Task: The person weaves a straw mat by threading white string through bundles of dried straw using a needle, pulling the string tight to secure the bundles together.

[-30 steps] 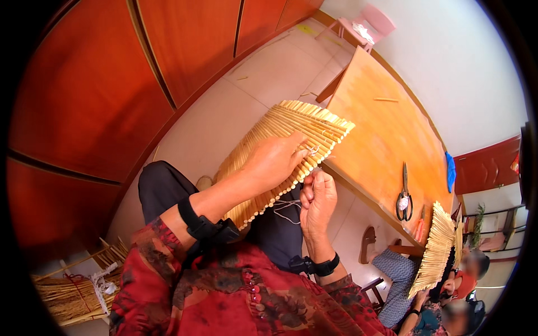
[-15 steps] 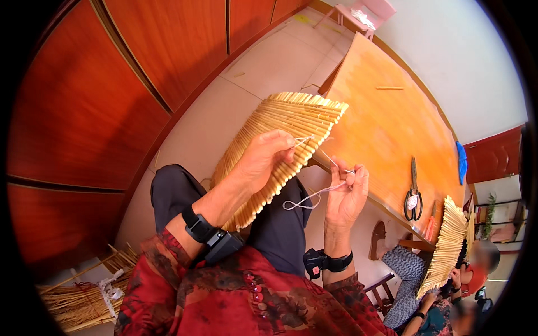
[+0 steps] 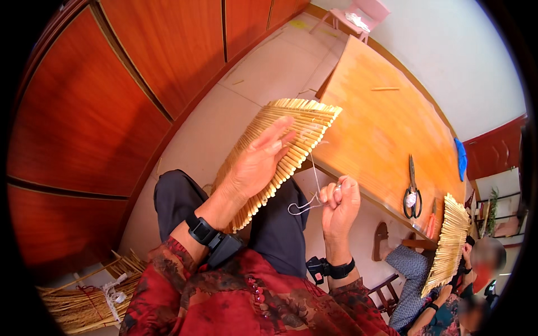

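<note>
A mat of straw-coloured stalks (image 3: 305,120), bound side by side, slants across my lap and against the table's near edge. My left hand (image 3: 259,159) lies over it with the fingers stretched out, touching or just above the stalks. My right hand (image 3: 339,204) is closed around a thin pale string (image 3: 315,173), beside the mat's right edge. From the mat's edge the string runs down to these fingers, and a loose loop of it hangs to their left over my dark trousers. Whether a needle is in the right fingers I cannot make out.
On the wooden table (image 3: 386,129) lie black-handled scissors (image 3: 413,193), a red-handled tool (image 3: 431,219), a single stalk (image 3: 385,88) and a blue cloth (image 3: 460,159). At right a co-worker holds another stalk mat (image 3: 447,246). Bundled stalks (image 3: 84,302) lie lower left; red-brown cabinets (image 3: 73,112) line the left.
My left hand has let go of the string at the mat's edge and opened flat over the stalks. My right hand has moved slightly down and closed more tightly, with the string hanging more steeply.
</note>
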Available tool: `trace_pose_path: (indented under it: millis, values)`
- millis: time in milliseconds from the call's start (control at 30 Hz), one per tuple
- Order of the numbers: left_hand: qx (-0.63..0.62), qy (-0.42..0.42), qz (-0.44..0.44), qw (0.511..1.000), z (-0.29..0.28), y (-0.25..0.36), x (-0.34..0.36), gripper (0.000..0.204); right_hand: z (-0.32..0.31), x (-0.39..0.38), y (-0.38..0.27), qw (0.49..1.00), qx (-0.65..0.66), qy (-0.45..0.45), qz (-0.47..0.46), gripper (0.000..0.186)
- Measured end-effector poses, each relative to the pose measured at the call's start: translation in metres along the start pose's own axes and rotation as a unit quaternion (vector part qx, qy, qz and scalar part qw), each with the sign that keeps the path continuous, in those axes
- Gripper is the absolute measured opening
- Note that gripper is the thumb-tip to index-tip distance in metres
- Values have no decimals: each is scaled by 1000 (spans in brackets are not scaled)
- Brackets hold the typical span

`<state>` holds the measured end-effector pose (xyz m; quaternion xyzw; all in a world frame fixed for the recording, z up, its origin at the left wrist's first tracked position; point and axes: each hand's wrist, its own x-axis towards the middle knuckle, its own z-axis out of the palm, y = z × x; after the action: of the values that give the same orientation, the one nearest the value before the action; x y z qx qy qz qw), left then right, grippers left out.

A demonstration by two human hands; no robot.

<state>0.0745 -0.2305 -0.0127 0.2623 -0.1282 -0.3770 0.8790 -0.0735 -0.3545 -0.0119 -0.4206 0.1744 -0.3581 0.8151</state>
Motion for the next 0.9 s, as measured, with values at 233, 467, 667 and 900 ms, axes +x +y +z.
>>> trace_pose_path:
  millis: [233,467,667,900]
  values:
    - [201,-45,-10,979,6,-8,0,69,-47,-39,-23,998,-49,9,39,15]
    - [557,-79,42,826,18,-16,-3,83,-116,-68,-44,986,-144,64,63,15]
    - [765,-7,124,632,18,-24,-4,53,-97,-66,-45,984,-128,85,86,16]
    - [840,11,41,542,34,-27,15,23,-45,-91,-68,995,-78,15,61,17]
